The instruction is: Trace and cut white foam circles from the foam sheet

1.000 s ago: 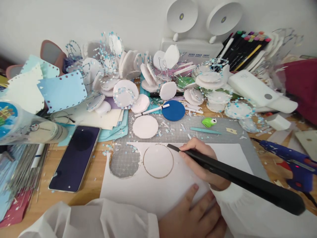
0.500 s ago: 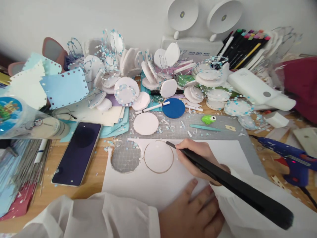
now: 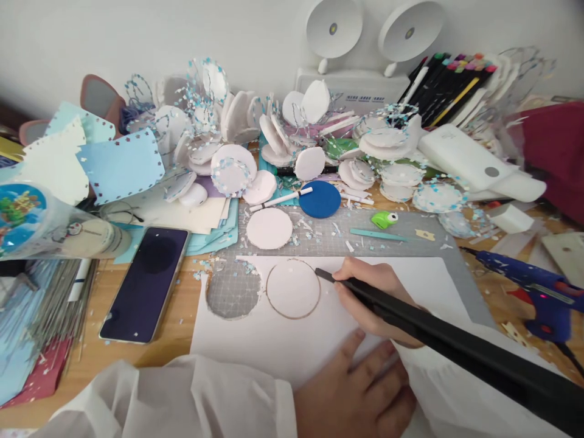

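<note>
My right hand (image 3: 374,298) grips a long black cutting pen (image 3: 438,331), its tip at the upper right edge of a thin brownish circle (image 3: 293,289) on a white foam sheet (image 3: 246,347). Below it, my left hand (image 3: 353,389) lies on the sheet with its fingers spread, partly under the right forearm. Left of the circle, a round hole (image 3: 232,291) is cut out of the sheet and shows the grey cutting mat (image 3: 314,240) beneath. Beyond the sheet lie a white foam disc (image 3: 269,228) and a blue disc (image 3: 320,199).
A phone (image 3: 145,285) lies to the left, beside a clear cup with a blue end (image 3: 22,213). At the right is a blue glue gun (image 3: 531,277). Teal tweezers (image 3: 378,235) and a green punch (image 3: 384,219) lie behind the sheet. Several decorated white discs (image 3: 232,173) pile up against the wall.
My right hand and the cutting pen have moved right and slightly down, the tip following the circle's upper right edge. My left hand stays flat on the sheet.
</note>
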Demonstrator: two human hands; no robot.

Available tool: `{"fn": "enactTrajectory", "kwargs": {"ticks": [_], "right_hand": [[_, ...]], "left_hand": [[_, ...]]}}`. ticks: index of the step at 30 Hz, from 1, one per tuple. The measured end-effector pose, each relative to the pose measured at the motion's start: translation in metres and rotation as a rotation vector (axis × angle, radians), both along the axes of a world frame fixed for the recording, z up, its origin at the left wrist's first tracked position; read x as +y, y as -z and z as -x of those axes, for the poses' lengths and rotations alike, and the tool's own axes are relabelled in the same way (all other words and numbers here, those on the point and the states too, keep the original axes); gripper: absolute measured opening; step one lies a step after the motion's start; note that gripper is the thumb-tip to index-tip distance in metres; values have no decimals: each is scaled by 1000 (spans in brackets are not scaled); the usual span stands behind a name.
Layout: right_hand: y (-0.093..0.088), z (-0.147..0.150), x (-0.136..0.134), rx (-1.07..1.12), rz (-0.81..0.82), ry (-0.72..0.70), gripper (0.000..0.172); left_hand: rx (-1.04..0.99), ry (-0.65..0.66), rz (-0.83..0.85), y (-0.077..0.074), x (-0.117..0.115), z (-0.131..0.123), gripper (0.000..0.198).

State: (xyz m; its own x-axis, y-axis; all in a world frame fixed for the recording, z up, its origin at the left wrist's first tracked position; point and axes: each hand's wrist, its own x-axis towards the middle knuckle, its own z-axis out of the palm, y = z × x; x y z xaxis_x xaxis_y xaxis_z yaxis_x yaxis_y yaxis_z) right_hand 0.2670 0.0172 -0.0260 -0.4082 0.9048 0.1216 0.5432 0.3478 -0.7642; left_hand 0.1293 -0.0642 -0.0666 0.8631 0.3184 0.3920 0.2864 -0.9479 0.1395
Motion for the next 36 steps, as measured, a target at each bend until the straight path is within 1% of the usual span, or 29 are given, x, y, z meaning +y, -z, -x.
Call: {"fn": "enactTrajectory", "kwargs": {"ticks": [6, 9, 11, 18, 21, 24, 27, 29, 32, 36], "right_hand": [[1, 3, -7, 73, 82, 102, 11], [0, 6, -10, 60, 79, 92, 14], [-2, 8, -12, 37, 100, 100, 14], [-10, 12, -17, 40, 196, 204, 12], [-9, 11, -18, 43, 226, 265, 11], [-7, 9, -24, 96, 248, 361, 10], [-6, 8, -30, 140, 201, 432, 10], [-7, 9, -32, 117, 190, 417, 11], [-10, 12, -30, 73, 221, 377, 13], [-11, 18, -30, 32, 235, 401, 14]], "left_hand": [[17, 23, 18, -6, 4, 1, 29], [59, 53, 50, -9, 5, 2, 30], [79, 47, 60, -10, 6, 3, 30], [63, 13, 62, -8, 2, 2, 29], [73, 31, 65, -7, 2, 1, 29], [75, 37, 58, -6, 2, 1, 30], [84, 34, 58, -4, 1, 1, 30], [77, 33, 67, -3, 1, 1, 29], [62, 32, 93, -5, 1, 1, 29], [67, 51, 117, -6, 1, 2, 29]]}}
